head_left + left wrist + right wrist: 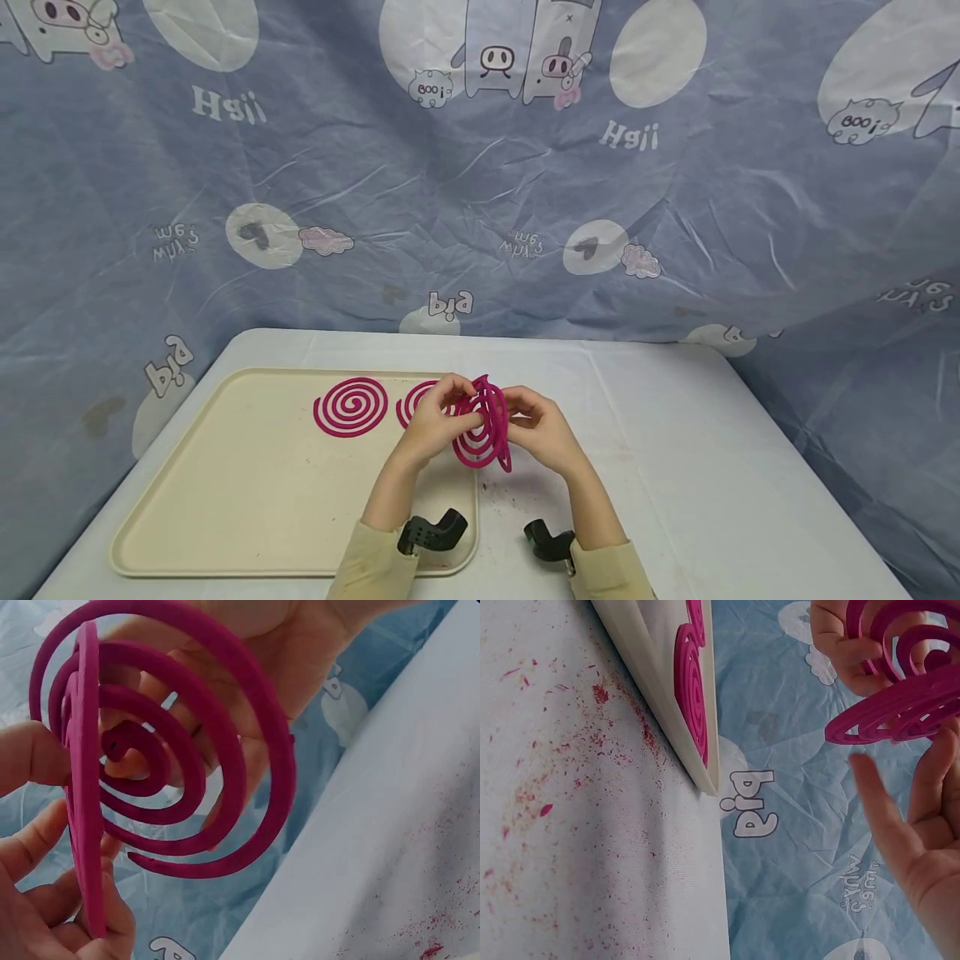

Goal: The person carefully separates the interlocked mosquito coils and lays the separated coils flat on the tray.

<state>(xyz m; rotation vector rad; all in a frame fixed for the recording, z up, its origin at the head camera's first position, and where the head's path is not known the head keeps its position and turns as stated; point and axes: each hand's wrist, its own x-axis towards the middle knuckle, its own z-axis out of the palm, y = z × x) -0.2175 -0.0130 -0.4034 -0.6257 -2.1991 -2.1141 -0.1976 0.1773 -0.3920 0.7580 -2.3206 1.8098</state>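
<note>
Spiral pink mosquito coils (467, 457) are held up between both hands, over the tray's right edge. One coil (262, 727) faces the left wrist camera, and another coil (91, 795) stands nearly edge-on beside it, overlapping it. My left hand (435, 425) grips a coil from the left, its thumb across the spiral. From the right, my right hand (543, 429) holds the far side of the coils with bent fingers, partly hidden by the spirals in the left wrist view. In the right wrist view, the right thumb (874, 795) points at the coil's lower edge.
On the beige tray (247, 483), one coil (351, 407) lies near the back edge; a second coil (408, 404) beside it is partly covered by my left hand. Pink crumbs (592, 694) are scattered over the white table (675, 467). Behind hangs a blue patterned cloth (450, 167).
</note>
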